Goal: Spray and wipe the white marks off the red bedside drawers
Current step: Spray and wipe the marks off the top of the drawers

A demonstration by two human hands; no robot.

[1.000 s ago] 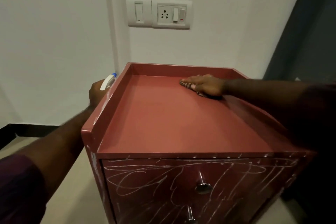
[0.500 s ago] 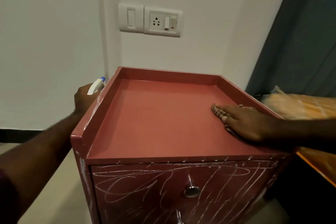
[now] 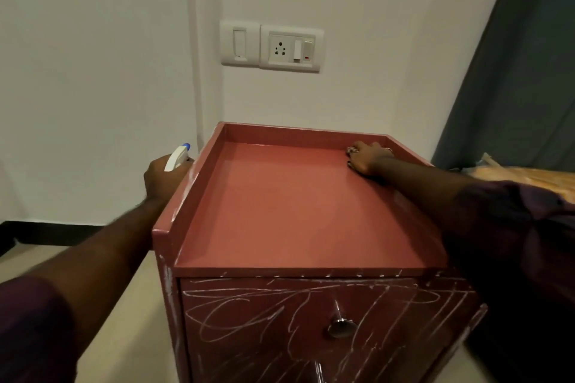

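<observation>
Inspector: Since half a second ago, the right hand (image 3: 367, 160) has gone from the near right of the drawers' (image 3: 280, 211) top to its far right corner, with the cloth (image 3: 352, 150) under it.

Clerk: Grip?

Inspector: It presses the cloth down. Whether its fingers curl round it cannot be told. The left hand (image 3: 161, 180) grips the bottle (image 3: 176, 158), held just beside the left rim (image 3: 186, 196).

Clerk: Step in hand?

Inspector: Wiping the top, judged nearly done, since it shows bare red. Marks (image 3: 249, 305) cover the drawer front, and smears show on the left rim.

Clerk: Next?

Inspector: Likely the bottle comes round to the front to spray the scribbles. A firm wipe would follow, working round the knob (image 3: 342, 327).
</observation>
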